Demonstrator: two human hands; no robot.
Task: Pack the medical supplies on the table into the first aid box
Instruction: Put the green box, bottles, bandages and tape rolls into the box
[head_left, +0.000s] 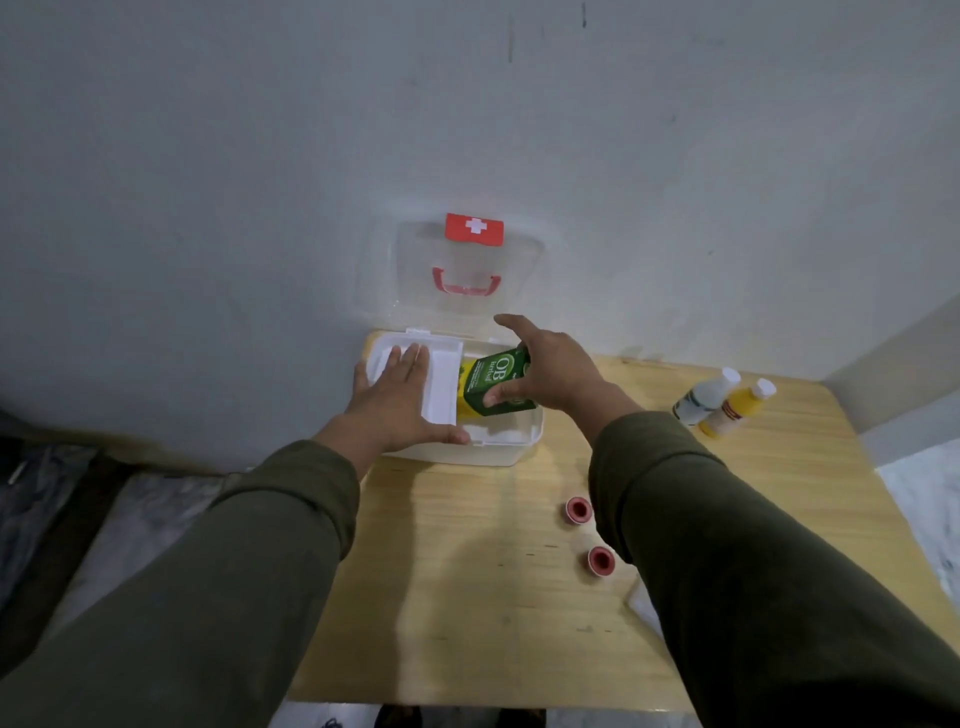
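- Head view: a green carton (493, 384) is pinched by the right hand (550, 371) over the first aid box (511, 447).
- The inner tray (441, 382) is pressed by the left hand (397, 397), fingers straight, together.

Single head-worn wide-angle view, forward and steeply down from close above the table (467, 571) against the wall (260, 156).

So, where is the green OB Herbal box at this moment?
The right hand holds the green box tilted in the open first aid box, beside the white tray under the left hand.
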